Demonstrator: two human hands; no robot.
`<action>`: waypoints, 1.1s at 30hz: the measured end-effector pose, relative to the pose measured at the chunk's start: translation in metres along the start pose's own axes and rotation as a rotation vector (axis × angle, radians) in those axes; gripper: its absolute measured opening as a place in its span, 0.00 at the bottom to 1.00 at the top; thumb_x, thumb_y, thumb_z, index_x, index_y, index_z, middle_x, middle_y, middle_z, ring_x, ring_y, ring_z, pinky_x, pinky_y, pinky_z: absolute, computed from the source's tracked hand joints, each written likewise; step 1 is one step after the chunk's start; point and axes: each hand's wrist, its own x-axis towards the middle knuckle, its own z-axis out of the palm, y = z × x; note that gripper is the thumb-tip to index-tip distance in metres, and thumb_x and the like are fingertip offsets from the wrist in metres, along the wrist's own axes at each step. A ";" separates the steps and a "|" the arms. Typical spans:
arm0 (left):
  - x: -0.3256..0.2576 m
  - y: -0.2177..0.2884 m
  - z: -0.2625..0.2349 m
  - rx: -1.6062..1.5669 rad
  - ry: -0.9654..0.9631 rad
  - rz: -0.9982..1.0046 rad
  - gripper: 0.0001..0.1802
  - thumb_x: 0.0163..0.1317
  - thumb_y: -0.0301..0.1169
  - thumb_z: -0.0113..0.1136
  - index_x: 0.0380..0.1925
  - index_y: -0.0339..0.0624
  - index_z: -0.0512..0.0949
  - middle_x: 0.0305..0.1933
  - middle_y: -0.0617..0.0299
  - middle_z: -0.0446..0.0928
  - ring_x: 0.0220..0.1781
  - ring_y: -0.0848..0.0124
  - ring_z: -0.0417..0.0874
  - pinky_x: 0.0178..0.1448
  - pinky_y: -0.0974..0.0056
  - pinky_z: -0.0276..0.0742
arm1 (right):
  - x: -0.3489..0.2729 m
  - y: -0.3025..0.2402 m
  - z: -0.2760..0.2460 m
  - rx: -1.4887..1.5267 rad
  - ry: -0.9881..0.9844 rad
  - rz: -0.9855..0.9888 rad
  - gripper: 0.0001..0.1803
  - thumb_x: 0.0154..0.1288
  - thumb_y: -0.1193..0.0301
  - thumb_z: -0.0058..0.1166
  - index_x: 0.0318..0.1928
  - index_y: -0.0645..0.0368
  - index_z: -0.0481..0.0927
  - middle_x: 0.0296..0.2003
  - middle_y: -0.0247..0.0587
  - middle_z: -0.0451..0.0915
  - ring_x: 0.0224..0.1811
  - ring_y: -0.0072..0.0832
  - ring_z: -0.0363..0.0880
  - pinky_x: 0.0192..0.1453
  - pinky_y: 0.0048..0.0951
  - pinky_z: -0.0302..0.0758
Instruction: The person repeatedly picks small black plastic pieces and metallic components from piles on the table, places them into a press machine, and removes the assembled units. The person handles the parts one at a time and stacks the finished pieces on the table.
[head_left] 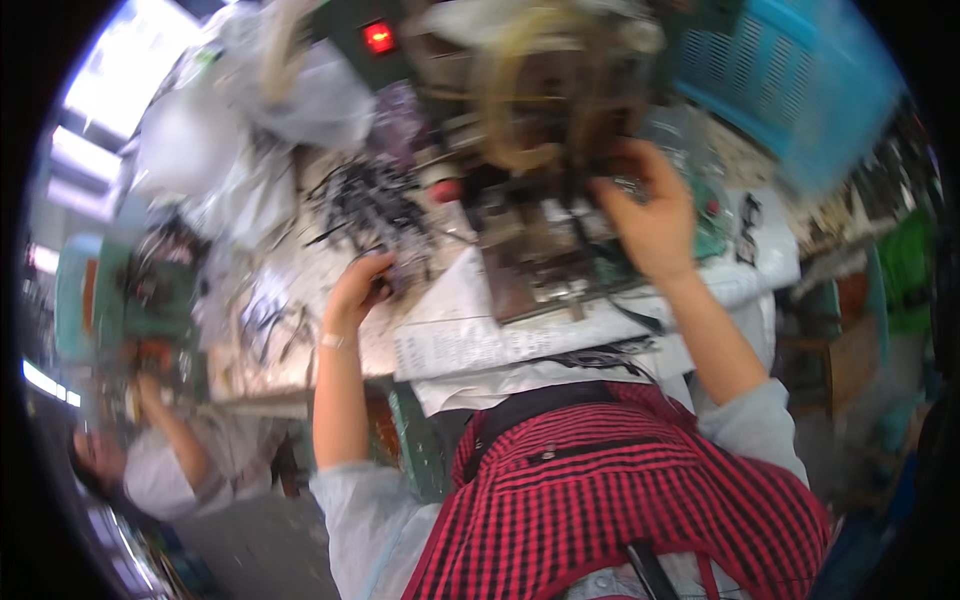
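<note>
At the left side of the bench, my left hand (358, 290) is closed, its fingers curled beside a heap of thin black strips (370, 205). Something small and dark shows at its fingertips, too blurred to name. My right hand (655, 215) reaches to the right side of a bench machine (525, 235) with a metal base plate. Its thumb and forefinger are spread apart, and their tips meet dark machine parts that blur hides. A pale yellow curved guard or hose (500, 105) arches over the machine. Below it, dark strips (610, 355) lie on white sheeting (445, 335).
Clear plastic bags (215, 150) crowd the back left. A red-lit switch (378, 38) glows behind the machine, and a red knob (444, 190) sits at its left. A blue basket (745, 60) stands back right. Another person (190, 465) works at far left.
</note>
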 end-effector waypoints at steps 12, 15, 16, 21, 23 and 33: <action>-0.083 0.010 0.066 -0.344 0.048 0.540 0.12 0.79 0.37 0.55 0.52 0.40 0.76 0.38 0.51 0.86 0.26 0.72 0.84 0.26 0.72 0.77 | -0.016 -0.035 0.021 0.434 0.048 0.204 0.27 0.63 0.78 0.65 0.63 0.66 0.74 0.40 0.40 0.88 0.49 0.22 0.83 0.61 0.28 0.75; -0.117 0.018 0.097 -0.372 0.080 0.872 0.16 0.81 0.40 0.50 0.49 0.37 0.77 0.37 0.46 0.86 0.25 0.67 0.84 0.27 0.70 0.80 | -0.017 -0.038 0.019 0.379 0.066 0.207 0.28 0.63 0.78 0.66 0.62 0.66 0.73 0.38 0.39 0.88 0.47 0.22 0.83 0.60 0.27 0.76; -0.127 0.020 0.103 -0.348 0.078 1.042 0.16 0.81 0.40 0.51 0.47 0.36 0.77 0.37 0.45 0.86 0.25 0.66 0.83 0.26 0.69 0.80 | -0.018 -0.042 0.019 0.380 0.058 0.215 0.28 0.63 0.78 0.66 0.62 0.66 0.73 0.37 0.39 0.88 0.47 0.22 0.83 0.59 0.27 0.76; -0.158 0.053 0.150 -0.191 0.059 1.461 0.14 0.78 0.36 0.58 0.45 0.32 0.79 0.38 0.46 0.84 0.28 0.65 0.84 0.27 0.67 0.84 | -0.011 -0.039 0.013 0.333 -0.055 0.247 0.26 0.67 0.79 0.65 0.63 0.66 0.74 0.46 0.41 0.87 0.52 0.21 0.82 0.59 0.24 0.76; -0.166 0.063 0.158 -0.259 0.011 1.434 0.15 0.77 0.35 0.60 0.45 0.30 0.79 0.37 0.47 0.83 0.32 0.64 0.86 0.28 0.67 0.86 | -0.014 -0.028 0.012 0.358 -0.037 0.252 0.22 0.68 0.78 0.65 0.61 0.66 0.77 0.45 0.40 0.87 0.48 0.20 0.83 0.56 0.23 0.77; -0.161 0.095 0.174 -0.094 0.150 1.416 0.07 0.74 0.22 0.59 0.43 0.26 0.80 0.36 0.45 0.87 0.27 0.69 0.86 0.30 0.69 0.84 | -0.026 0.053 -0.075 0.017 0.104 0.519 0.12 0.71 0.74 0.62 0.51 0.66 0.87 0.42 0.37 0.88 0.45 0.19 0.83 0.53 0.21 0.76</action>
